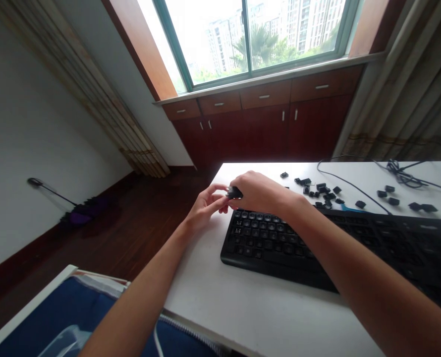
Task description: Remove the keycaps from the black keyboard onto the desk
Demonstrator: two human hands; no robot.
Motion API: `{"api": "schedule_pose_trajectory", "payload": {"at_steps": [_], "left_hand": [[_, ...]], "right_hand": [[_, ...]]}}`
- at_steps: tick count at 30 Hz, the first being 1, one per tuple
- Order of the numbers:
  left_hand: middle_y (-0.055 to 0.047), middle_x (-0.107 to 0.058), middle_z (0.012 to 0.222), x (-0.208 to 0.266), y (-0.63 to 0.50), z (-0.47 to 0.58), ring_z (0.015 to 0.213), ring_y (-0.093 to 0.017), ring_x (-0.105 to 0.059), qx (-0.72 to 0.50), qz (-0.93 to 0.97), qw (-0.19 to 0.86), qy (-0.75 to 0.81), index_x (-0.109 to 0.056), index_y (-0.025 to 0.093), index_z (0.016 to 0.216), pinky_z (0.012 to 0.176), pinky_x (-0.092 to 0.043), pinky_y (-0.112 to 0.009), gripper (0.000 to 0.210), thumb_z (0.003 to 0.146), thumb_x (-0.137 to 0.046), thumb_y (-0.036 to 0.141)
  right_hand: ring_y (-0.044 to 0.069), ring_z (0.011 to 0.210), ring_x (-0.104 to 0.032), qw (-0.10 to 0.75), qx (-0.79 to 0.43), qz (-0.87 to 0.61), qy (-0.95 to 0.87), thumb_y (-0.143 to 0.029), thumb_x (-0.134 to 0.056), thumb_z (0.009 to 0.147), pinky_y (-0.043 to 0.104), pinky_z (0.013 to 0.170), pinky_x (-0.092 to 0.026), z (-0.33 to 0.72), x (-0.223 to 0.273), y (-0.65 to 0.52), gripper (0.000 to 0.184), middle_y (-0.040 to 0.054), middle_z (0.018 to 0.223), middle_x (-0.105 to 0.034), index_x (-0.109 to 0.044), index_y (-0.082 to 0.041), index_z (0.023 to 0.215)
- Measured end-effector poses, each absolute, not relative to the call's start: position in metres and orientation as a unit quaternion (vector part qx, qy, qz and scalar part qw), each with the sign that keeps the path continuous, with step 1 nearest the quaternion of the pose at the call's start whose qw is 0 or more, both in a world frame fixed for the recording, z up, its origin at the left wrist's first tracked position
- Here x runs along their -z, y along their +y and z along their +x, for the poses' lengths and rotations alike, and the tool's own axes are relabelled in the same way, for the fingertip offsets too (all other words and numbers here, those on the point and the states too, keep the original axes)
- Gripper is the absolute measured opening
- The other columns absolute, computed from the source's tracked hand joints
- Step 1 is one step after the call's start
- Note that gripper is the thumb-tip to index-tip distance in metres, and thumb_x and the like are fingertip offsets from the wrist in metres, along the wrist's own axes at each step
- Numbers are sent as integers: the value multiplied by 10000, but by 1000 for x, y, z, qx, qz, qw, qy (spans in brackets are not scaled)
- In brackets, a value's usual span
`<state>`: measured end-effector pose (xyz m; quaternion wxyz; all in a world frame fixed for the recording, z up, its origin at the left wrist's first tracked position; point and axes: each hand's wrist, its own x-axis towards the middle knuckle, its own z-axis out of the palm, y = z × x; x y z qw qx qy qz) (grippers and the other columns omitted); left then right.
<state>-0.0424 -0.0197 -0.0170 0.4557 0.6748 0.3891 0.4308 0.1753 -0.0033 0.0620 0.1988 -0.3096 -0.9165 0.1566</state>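
Both forearms reach forward and converge — the left hand with fingertips pinched, palm turned rightward, the right hand curled knuckles-up, fingertips meeting the left's.

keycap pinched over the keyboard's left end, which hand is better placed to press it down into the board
Probably the right hand: it grips the keycap from above, directly over the keyboard corner. The left hand only touches it from the side, beyond the keyboard's edge.
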Motion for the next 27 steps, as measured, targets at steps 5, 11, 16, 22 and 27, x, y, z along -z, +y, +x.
{"api": "schedule_pose_trajectory", "payload": {"at_steps": [5, 11, 16, 22, 27], "left_hand": [[-68, -733, 795, 8, -24, -41, 643, -139, -613, -372, 706, 451, 401, -694, 156, 999, 596, -470, -248, 262, 891, -713, 394], [-53, -692, 827, 10, -19, -49, 765, -156, -622, -379, 717, 404, 423, -721, 152, 933, 693, -492, -257, 241, 894, -708, 389], [-16, -617, 741, 16, -18, -57, 657, -117, -542, -309, 738, 424, 425, -699, 121, 863, 577, -415, -220, 293, 835, -763, 406], [8, -542, 712, 14, -21, -58, 635, -95, -458, -269, 751, 422, 431, -659, 112, 813, 550, -349, -212, 324, 845, -745, 424], [32, -464, 653, 10, -23, -56, 606, -77, -379, -246, 765, 404, 437, -626, 112, 724, 515, -283, -201, 332, 847, -748, 395]], "right_hand": [[130, 518, -507, 146, -192, -368, -898, -340, -762, 754, 271, 485, -319, 181, -61, -2, 174, 49, 638, -648, -731, -170, 731], [148, 513, -566, 53, -238, -388, -889, -382, -773, 715, 268, 458, -351, 176, -63, -9, 229, 50, 650, -665, -744, -168, 791], [202, 624, -647, -9, -226, -409, -884, -324, -768, 701, 268, 499, -402, 166, -62, -14, 262, 102, 732, -698, -765, -124, 870], [224, 773, -698, -36, -213, -415, -884, -349, -752, 744, 240, 565, -445, 163, -66, -17, 371, 135, 885, -738, -760, -121, 1036], [231, 789, -703, -56, -215, -419, -880, -394, -751, 758, 242, 560, -449, 164, -70, -17, 421, 134, 912, -745, -756, -122, 1080]]}}
